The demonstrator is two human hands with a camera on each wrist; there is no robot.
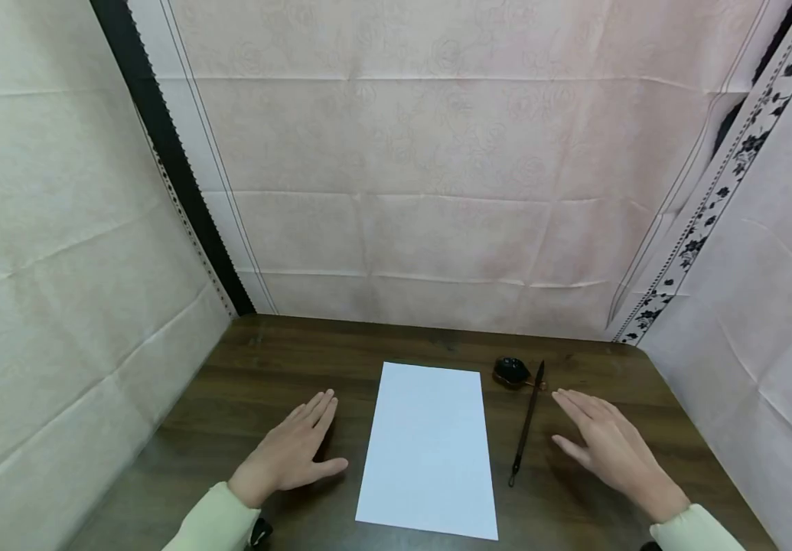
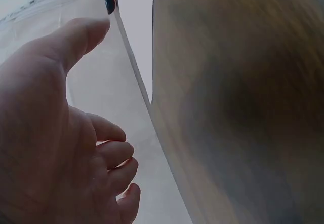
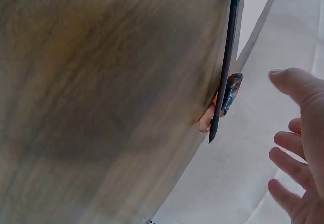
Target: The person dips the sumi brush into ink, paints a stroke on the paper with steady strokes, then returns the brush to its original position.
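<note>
Both hands, left hand [image 1: 292, 451] and right hand [image 1: 609, 448], are laid flat with fingers straight on the dark wooden bench [image 1: 265, 367], flanking a white sheet [image 1: 430, 448]; a slender brush [image 1: 526, 425] and small dish [image 1: 511, 371] are seen rightward.

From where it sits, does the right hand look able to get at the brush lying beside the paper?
Probably yes. The right hand rests open on the table, just right of the brush, with only bare wood between them. The paper and small dark dish lie on the brush's far side.
</note>
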